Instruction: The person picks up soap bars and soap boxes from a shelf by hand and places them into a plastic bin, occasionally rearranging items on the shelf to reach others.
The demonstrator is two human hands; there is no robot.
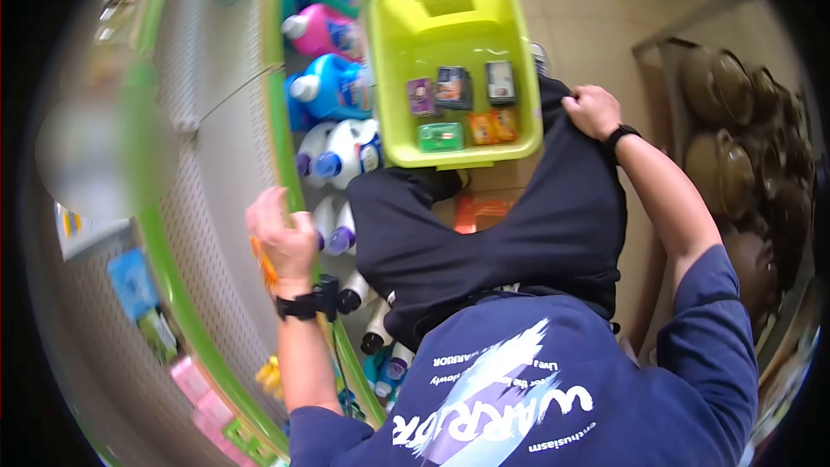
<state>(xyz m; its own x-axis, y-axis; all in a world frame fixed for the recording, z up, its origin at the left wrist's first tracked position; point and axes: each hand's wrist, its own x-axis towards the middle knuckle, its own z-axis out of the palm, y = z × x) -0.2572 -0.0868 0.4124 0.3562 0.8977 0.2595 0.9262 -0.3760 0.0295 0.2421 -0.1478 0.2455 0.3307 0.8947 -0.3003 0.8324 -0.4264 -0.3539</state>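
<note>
Green-edged metal store shelving (pixel 186 294) runs along the person's left, with coloured plastic detergent bottles (pixel 333 86) on the lower tier; a lime-green plastic basket (pixel 406 43) sits on the floor ahead, small packets lying inside. Left hand (pixel 281 238) is at the shelf edge, fingers curled around a small orange item (pixel 264 264), well apart from the basket. Right hand (pixel 592 110) is closed, gripping the dark trouser knee (pixel 562 199) just beside the basket's right rim.

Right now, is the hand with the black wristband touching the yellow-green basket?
Apart. The head view shows the right hand resting on the dark trousers at the knee, with a strip of dark cloth between it and the basket rim.
</note>
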